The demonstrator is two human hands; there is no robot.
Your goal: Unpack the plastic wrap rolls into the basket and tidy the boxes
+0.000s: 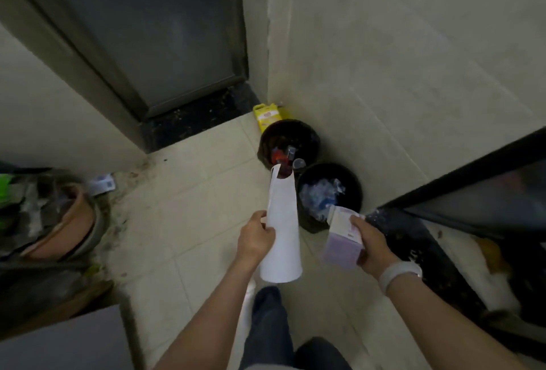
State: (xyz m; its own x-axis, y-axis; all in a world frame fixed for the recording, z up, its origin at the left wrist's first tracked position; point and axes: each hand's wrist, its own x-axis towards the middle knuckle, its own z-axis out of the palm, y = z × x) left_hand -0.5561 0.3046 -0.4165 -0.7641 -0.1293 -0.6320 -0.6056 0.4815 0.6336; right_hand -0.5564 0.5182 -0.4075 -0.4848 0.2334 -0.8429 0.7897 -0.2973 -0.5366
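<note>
My left hand (255, 238) grips a long white box (282, 222) by its side; the box points away from me, its open far end above a black bin (288, 145). My right hand (370, 244) holds a shorter purple and white box (342, 239), tilted toward a second black bin (329, 189) that holds crumpled clear plastic. The far bin contains a red-capped bottle and other rubbish. No basket and no plastic wrap roll is in view.
A yellow box (267, 115) lies in the corner behind the far bin. A dark door (147, 30) stands ahead on the left. Brown and grey containers (59, 222) sit at the left. A black-framed glass panel (472, 201) runs along the right.
</note>
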